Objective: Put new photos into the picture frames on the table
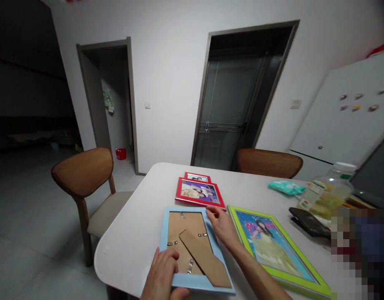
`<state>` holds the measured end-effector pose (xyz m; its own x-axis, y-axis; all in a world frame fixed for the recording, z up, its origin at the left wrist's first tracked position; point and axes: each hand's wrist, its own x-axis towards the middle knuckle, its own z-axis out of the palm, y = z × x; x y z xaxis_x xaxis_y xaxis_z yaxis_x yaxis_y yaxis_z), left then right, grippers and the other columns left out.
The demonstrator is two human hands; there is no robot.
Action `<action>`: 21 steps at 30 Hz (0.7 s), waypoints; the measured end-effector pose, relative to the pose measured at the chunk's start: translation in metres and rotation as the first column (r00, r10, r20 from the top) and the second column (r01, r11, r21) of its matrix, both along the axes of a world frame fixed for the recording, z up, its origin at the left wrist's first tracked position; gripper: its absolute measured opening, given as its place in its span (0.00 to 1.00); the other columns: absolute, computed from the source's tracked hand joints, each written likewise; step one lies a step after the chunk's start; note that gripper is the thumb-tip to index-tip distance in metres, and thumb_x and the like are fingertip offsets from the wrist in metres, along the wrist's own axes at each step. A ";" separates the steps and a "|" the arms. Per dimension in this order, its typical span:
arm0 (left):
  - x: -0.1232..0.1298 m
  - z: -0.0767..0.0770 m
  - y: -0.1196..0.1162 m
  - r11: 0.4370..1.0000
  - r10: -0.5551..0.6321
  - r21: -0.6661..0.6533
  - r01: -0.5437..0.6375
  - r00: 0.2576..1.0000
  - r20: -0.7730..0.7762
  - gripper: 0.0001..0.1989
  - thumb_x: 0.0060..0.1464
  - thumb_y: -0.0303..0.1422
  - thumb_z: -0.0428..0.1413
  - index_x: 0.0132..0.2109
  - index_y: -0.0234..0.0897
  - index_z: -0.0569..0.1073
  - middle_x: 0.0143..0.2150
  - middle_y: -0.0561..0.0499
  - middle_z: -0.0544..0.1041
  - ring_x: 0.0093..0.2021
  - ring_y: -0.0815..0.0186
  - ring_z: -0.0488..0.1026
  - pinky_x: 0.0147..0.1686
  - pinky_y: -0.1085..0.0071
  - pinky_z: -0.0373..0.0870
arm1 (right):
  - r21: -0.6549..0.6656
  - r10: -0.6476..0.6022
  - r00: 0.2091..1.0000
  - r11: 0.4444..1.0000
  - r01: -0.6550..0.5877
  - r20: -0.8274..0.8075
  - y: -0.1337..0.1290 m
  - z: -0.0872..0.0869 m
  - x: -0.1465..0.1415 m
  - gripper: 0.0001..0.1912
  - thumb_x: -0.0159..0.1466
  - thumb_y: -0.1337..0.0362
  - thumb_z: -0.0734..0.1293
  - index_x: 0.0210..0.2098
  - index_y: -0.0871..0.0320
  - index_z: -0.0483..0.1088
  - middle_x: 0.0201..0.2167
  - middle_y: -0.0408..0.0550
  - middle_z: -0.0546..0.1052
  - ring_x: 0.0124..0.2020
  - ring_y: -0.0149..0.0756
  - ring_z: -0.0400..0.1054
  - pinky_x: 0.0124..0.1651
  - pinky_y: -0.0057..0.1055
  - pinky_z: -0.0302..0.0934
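A light blue picture frame (pixel 164 221) lies face down on the white table, its brown backing board (pixel 179 223) showing. Small metal clips sit along the board's four sides, and a brown stand leg (pixel 199 254) runs slantwise across it to the lower right. My left hand (pixel 162 273) is closed on the frame's lower left corner, fingers over the edge. At the upper right corner, my right hand (pixel 221 225) grips the rim with its fingers curled. Close by on the right is a lime green frame (pixel 273 246) with a picture of a person in a yellow dress.
Beyond the blue frame lie red picture frames (pixel 199 191). To the right are a teal packet (pixel 286 187), a large plastic bottle (pixel 331 189) and a dark object (pixel 309 223). Wooden chairs (pixel 85 171) stand at the table's left and far sides.
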<state>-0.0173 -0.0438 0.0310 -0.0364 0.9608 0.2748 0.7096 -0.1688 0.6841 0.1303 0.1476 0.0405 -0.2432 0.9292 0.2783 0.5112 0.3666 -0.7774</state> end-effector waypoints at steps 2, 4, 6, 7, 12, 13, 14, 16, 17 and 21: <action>0.003 0.001 0.000 0.996 0.007 0.085 -0.022 0.986 0.168 0.09 0.43 0.35 0.55 0.30 0.39 0.61 0.44 0.45 0.68 0.47 0.55 0.64 0.50 0.53 0.53 | -0.076 -0.013 0.994 0.997 0.005 -0.108 -0.019 -0.004 0.016 0.21 0.58 0.53 0.51 0.37 0.61 0.66 0.33 0.51 0.73 0.31 0.35 0.68 0.32 0.30 0.60; 0.016 0.002 0.006 0.990 -0.050 0.139 -0.004 0.924 0.380 0.11 0.48 0.41 0.50 0.30 0.38 0.61 0.46 0.43 0.67 0.48 0.55 0.63 0.46 0.58 0.60 | -0.235 0.044 0.954 0.965 -0.118 -0.297 -0.045 -0.011 0.018 0.22 0.57 0.51 0.52 0.36 0.61 0.67 0.29 0.50 0.74 0.29 0.35 0.68 0.30 0.30 0.61; 0.035 0.004 0.015 0.985 -0.130 0.168 0.041 0.812 0.569 0.14 0.49 0.46 0.47 0.32 0.38 0.60 0.49 0.42 0.64 0.51 0.54 0.61 0.46 0.61 0.61 | -0.391 0.051 0.847 0.872 -0.296 -0.529 -0.069 -0.016 0.009 0.20 0.55 0.50 0.56 0.32 0.60 0.68 0.25 0.49 0.74 0.27 0.35 0.68 0.29 0.30 0.61; 0.045 0.007 0.020 0.984 -0.152 0.171 0.054 0.755 0.637 0.15 0.48 0.46 0.48 0.34 0.38 0.60 0.50 0.42 0.64 0.52 0.54 0.60 0.48 0.61 0.60 | -0.432 0.000 0.786 0.835 -0.340 -0.618 -0.077 -0.017 0.005 0.19 0.53 0.50 0.58 0.30 0.61 0.68 0.24 0.48 0.73 0.26 0.34 0.67 0.28 0.30 0.61; 0.086 0.046 0.045 0.990 -0.139 0.116 0.078 0.607 0.782 0.35 0.43 0.33 0.55 0.54 0.39 0.45 0.57 0.41 0.57 0.56 0.59 0.56 0.53 0.60 0.53 | -0.504 -0.247 0.676 0.837 -0.212 -0.695 -0.059 -0.002 0.036 0.17 0.49 0.53 0.62 0.33 0.58 0.66 0.26 0.45 0.73 0.24 0.32 0.67 0.28 0.29 0.61; 0.091 0.056 0.051 0.984 -0.177 0.131 0.121 0.578 0.796 0.35 0.43 0.31 0.54 0.55 0.39 0.44 0.57 0.42 0.58 0.55 0.59 0.57 0.52 0.61 0.55 | -0.495 -0.264 0.715 0.859 -0.132 -0.648 -0.047 0.002 0.055 0.19 0.50 0.54 0.61 0.38 0.57 0.65 0.28 0.45 0.74 0.25 0.33 0.67 0.29 0.29 0.62; 0.097 0.063 0.057 0.973 -0.222 0.153 0.171 0.544 0.809 0.34 0.44 0.30 0.54 0.56 0.38 0.46 0.56 0.42 0.60 0.54 0.60 0.58 0.51 0.62 0.58 | -0.478 -0.279 0.771 0.878 -0.037 -0.573 -0.034 0.006 0.076 0.22 0.50 0.55 0.61 0.43 0.57 0.63 0.30 0.45 0.74 0.27 0.34 0.68 0.31 0.29 0.62; 0.110 0.069 0.070 0.954 -0.279 0.183 0.240 0.473 0.836 0.29 0.44 0.29 0.52 0.54 0.35 0.53 0.52 0.43 0.65 0.52 0.59 0.62 0.49 0.64 0.61 | -0.474 -0.323 0.806 0.878 0.059 -0.497 -0.008 0.012 0.122 0.27 0.50 0.58 0.61 0.49 0.60 0.60 0.31 0.47 0.75 0.28 0.36 0.69 0.32 0.30 0.61; 0.117 0.067 0.076 0.949 -0.282 0.180 0.257 0.447 0.849 0.26 0.43 0.27 0.52 0.52 0.34 0.56 0.51 0.44 0.67 0.50 0.60 0.64 0.49 0.65 0.61 | -0.414 -0.339 0.867 0.893 0.175 -0.364 0.004 0.014 0.143 0.28 0.51 0.58 0.60 0.51 0.62 0.59 0.31 0.48 0.75 0.29 0.35 0.69 0.32 0.29 0.61; 0.148 0.037 0.097 0.951 -0.236 0.084 0.298 0.524 0.819 0.22 0.41 0.22 0.48 0.48 0.33 0.62 0.46 0.46 0.72 0.47 0.62 0.67 0.47 0.68 0.63 | -0.110 -0.359 0.912 0.916 0.385 0.200 0.038 0.015 0.206 0.29 0.55 0.58 0.56 0.52 0.67 0.58 0.27 0.49 0.75 0.28 0.36 0.69 0.32 0.28 0.59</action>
